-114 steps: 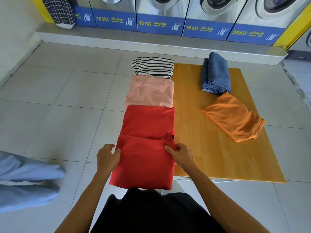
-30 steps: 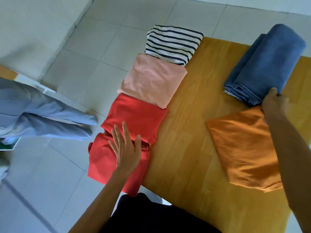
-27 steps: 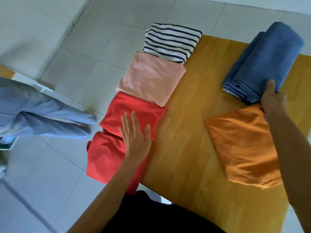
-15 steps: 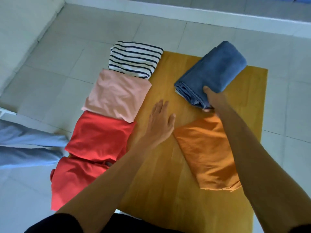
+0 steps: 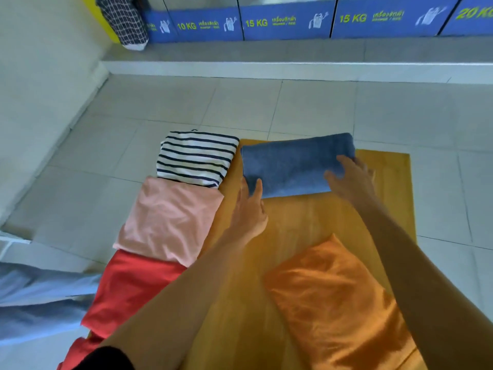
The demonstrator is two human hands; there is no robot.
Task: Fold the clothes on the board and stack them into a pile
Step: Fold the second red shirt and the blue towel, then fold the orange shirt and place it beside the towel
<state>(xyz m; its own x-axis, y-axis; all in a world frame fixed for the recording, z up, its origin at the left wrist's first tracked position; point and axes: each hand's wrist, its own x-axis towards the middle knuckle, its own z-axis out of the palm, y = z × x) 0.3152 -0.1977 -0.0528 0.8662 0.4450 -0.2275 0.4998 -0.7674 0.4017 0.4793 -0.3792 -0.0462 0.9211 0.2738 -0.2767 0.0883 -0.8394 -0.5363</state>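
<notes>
At the far left a pair of pale blue trouser legs stood on the tiled floor, close beside the worktop. A checked cloth hung at the back wall, next to the blue washer panels marked 10 KG and 15 KG.

Down the worktop's left edge ran a row of folded clothes, each touching the next: a red garment nearest, a pink one overlapping it, then a striped top at the far end. The red one hung partly off the near edge.

Just right of the striped top lay the folded blue jeans, set crosswise at the far end of the wood, a neat thick bundle with rounded folds. The left hand was open, fingers pressed against the bundle's near-left corner. The right hand was open too, spread over its right end; motion blur hid the fingertips.

Nearer, on the right, a folded orange garment lay slantwise, wrinkled, well apart from the jeans, the right forearm crossing above it.
</notes>
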